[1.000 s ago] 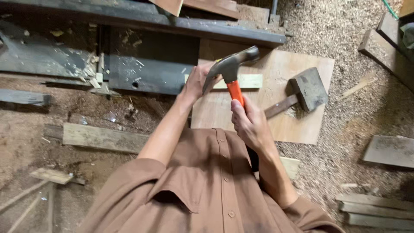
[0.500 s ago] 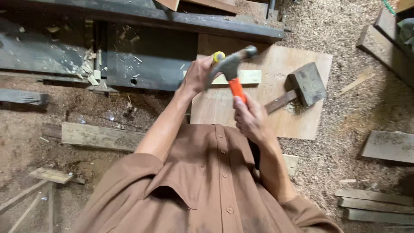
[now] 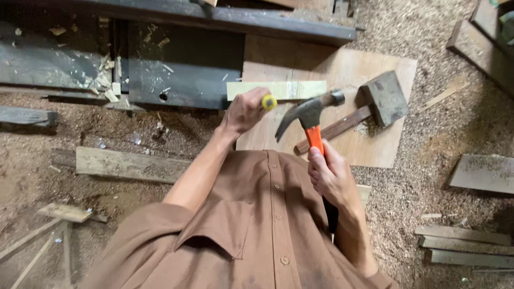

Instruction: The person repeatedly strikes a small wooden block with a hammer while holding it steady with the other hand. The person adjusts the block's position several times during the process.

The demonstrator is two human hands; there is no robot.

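Observation:
My right hand [image 3: 331, 174] grips a claw hammer [image 3: 309, 115] by its orange and black handle, the steel head raised over a plywood sheet [image 3: 369, 139]. My left hand [image 3: 243, 111] is closed around a tool with a yellow end [image 3: 269, 101], most of it hidden in the fist. Just beyond that hand a pale strip of wood [image 3: 278, 89] lies across the sheet's near-left edge. A heavy mallet [image 3: 375, 104] with a wooden handle rests on the plywood to the right.
A dark metal beam [image 3: 182, 64] runs along the top left. Sawdust covers the ground. Loose boards lie at the left [image 3: 128, 163], at the right [image 3: 482, 174] and lower right [image 3: 466, 243]. My brown shirt fills the lower middle.
The hammer head has swung back to the right, off the yellow-ended tool. My left hand has stayed by the pale strip, and the view has shifted slightly.

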